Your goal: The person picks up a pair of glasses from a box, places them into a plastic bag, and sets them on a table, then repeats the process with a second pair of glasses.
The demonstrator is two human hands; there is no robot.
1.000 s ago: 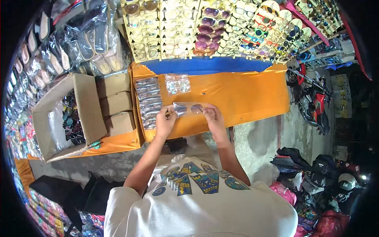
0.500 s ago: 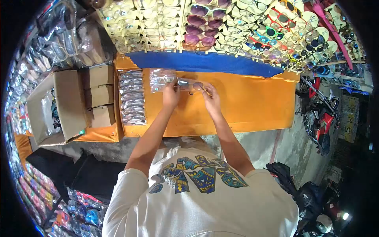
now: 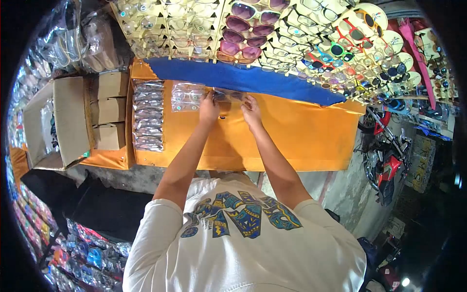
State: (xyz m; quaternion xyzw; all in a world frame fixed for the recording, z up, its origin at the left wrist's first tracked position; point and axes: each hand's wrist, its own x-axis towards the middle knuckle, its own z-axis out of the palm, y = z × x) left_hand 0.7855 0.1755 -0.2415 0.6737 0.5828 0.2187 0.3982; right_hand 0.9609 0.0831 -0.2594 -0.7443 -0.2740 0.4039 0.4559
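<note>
Both hands are over the orange-covered table (image 3: 292, 141), near the blue cloth. My left hand (image 3: 209, 108) has its fingers closed at the left end of a clear plastic sleeve (image 3: 227, 92) with glasses in it. At the sleeve's right end, my right hand (image 3: 251, 111) pinches the plastic. Left of my left hand lie clear packets with glasses (image 3: 187, 97), flat on the table. Farther left, a column of wrapped glasses (image 3: 148, 117) stands in a neat stack of rows.
An open cardboard box (image 3: 70, 121) and smaller boxes (image 3: 111, 111) are at the left. Racks of glasses (image 3: 243, 34) rise behind a blue cloth (image 3: 233, 77). A red motorcycle (image 3: 389, 168) stands at the right. Bagged goods (image 3: 92, 258) lie at the lower left.
The view has shifted, so the table and boxes sit farther left. Both hands still hold the sleeve, which is now a little higher against the blue cloth.
</note>
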